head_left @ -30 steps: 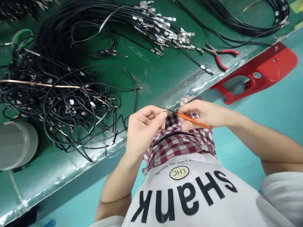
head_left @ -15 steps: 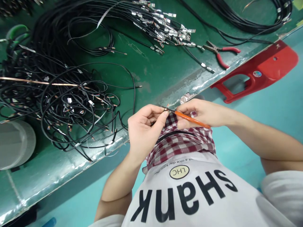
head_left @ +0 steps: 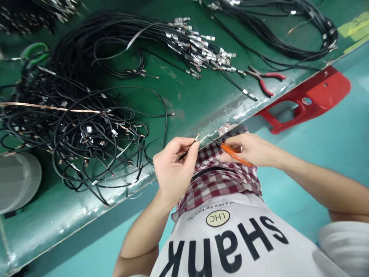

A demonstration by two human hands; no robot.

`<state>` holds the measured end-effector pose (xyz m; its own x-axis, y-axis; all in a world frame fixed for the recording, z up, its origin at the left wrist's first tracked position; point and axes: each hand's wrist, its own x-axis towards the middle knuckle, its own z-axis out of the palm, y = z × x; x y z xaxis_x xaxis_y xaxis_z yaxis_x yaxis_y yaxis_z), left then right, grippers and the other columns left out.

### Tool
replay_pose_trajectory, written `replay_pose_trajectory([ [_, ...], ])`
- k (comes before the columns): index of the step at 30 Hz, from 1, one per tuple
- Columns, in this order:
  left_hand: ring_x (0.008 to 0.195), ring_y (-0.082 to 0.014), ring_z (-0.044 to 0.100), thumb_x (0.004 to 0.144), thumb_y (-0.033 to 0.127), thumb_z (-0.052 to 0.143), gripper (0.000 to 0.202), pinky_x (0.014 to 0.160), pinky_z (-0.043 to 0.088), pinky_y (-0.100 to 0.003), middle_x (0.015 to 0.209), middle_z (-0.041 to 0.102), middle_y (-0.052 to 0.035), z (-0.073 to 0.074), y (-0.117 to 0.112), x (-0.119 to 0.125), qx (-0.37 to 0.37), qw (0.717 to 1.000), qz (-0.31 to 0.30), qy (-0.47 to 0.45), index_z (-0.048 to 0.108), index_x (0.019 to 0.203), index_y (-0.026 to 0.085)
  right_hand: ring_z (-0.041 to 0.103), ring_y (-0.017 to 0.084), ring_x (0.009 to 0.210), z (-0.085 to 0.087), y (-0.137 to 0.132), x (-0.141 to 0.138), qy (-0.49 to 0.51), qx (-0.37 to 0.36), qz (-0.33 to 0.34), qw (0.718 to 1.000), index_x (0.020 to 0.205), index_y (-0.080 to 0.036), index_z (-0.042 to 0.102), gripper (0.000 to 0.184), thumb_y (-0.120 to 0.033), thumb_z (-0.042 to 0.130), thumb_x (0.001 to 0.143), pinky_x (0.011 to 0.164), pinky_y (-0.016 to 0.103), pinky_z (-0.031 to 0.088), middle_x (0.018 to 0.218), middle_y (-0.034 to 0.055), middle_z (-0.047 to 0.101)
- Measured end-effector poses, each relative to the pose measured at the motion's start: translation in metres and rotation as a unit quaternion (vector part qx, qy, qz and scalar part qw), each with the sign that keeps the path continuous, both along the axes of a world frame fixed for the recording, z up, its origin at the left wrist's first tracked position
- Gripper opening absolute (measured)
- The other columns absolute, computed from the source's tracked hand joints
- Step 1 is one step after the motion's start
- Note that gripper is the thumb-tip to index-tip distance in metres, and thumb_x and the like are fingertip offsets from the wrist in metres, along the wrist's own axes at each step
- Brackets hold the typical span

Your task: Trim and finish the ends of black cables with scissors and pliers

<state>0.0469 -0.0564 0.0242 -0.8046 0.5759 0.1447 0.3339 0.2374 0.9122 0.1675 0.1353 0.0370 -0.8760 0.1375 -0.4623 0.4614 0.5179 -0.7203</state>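
My left hand [head_left: 174, 161] pinches a thin black cable [head_left: 184, 154] between thumb and fingertips. Its stripped end, with small coloured wires [head_left: 197, 137], sticks up past the fingertips. In my right hand [head_left: 253, 150] is an orange-handled cutter [head_left: 235, 155], its thin dark jaws pointing left toward the cable end. A gap separates the jaws from the wires. Both hands are over the table's front edge, above my lap. To the left of my left hand lies a tangled heap of black cables [head_left: 95, 134], several with bare ends.
Metal connector ends [head_left: 201, 48] of a cable bundle lie on the green table [head_left: 190, 104]. Red-handled pliers [head_left: 265, 80] rest near the edge. Another cable coil [head_left: 288, 34] is at back right. A red plastic stool [head_left: 317, 92] and a translucent tub [head_left: 20, 181] flank the work area.
The cutter has drawn back right from the cable end, and its handles have spread. My left hand still pinches the cable. The whole view has shifted slightly.
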Motion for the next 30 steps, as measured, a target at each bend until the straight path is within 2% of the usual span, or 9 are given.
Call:
replay_pose_trajectory([
  [3,0.074,-0.0060,0.068,0.086,0.020,0.069,0.007,0.068,0.053,-0.014,0.087,0.074,-0.0011,0.005,-0.001,-0.001,-0.013,0.997,-0.018,0.075,0.070,0.090,0.015,0.040,0.008,0.060,-0.007,0.001,0.003,0.087,-0.140,-0.072,0.984,0.074,-0.017,0.055,0.038,-0.048,0.076,0.083,0.055,0.022,0.032,0.066,-0.0048,0.047],
  [6,0.075,-0.0059,0.068,0.084,0.014,0.070,0.007,0.069,0.052,-0.014,0.087,0.074,-0.0002,0.009,0.001,0.002,-0.019,0.985,-0.046,0.166,0.070,0.091,0.016,0.052,0.010,0.069,-0.006,-0.013,-0.005,0.214,-0.259,-0.170,0.926,0.086,-0.017,0.060,0.030,-0.035,0.082,0.078,0.065,0.023,0.042,0.083,-0.0005,0.063],
  [9,0.075,-0.0071,0.068,0.082,0.010,0.070,0.012,0.071,0.051,-0.017,0.087,0.074,-0.0004,0.009,0.003,0.004,-0.016,0.971,-0.058,0.232,0.068,0.093,0.016,0.058,0.011,0.074,-0.006,-0.032,-0.014,0.261,-0.336,-0.249,0.870,0.088,-0.017,0.058,0.033,-0.029,0.085,0.074,0.069,0.025,0.047,0.094,0.0033,0.069],
  [13,0.078,-0.0101,0.068,0.083,0.009,0.068,0.015,0.075,0.051,-0.022,0.089,0.074,-0.0016,0.004,0.002,0.004,-0.023,0.955,-0.066,0.290,0.067,0.096,0.016,0.064,0.013,0.081,-0.010,-0.047,-0.019,0.272,-0.384,-0.310,0.826,0.085,-0.018,0.054,0.036,-0.025,0.087,0.071,0.076,0.028,0.052,0.091,0.0021,0.071],
  [21,0.079,-0.0119,0.065,0.082,0.006,0.067,0.021,0.075,0.047,-0.025,0.089,0.073,-0.0024,0.001,0.002,-0.003,-0.040,0.920,-0.091,0.378,0.064,0.101,0.016,0.068,0.011,0.079,-0.017,-0.053,-0.023,0.269,-0.471,-0.346,0.765,0.084,-0.017,0.055,0.036,-0.015,0.088,0.067,0.080,0.025,0.053,0.087,0.0010,0.074],
  [26,0.080,-0.0122,0.065,0.082,0.004,0.068,0.026,0.076,0.046,-0.026,0.089,0.072,-0.0037,0.002,0.008,-0.009,-0.041,0.889,-0.123,0.440,0.065,0.105,0.016,0.067,0.011,0.071,-0.019,-0.048,-0.023,0.245,-0.486,-0.380,0.748,0.082,-0.015,0.057,0.047,-0.024,0.095,0.056,0.072,0.024,0.052,0.078,0.0004,0.072],
  [30,0.075,-0.0123,0.064,0.080,0.005,0.071,0.027,0.078,0.047,-0.026,0.088,0.073,-0.0036,-0.001,0.013,-0.013,-0.022,0.861,-0.137,0.490,0.067,0.104,0.015,0.068,0.013,0.068,-0.017,-0.042,-0.020,0.242,-0.523,-0.388,0.720,0.078,-0.015,0.056,0.059,-0.033,0.099,0.042,0.072,0.026,0.052,0.074,0.0008,0.071],
])
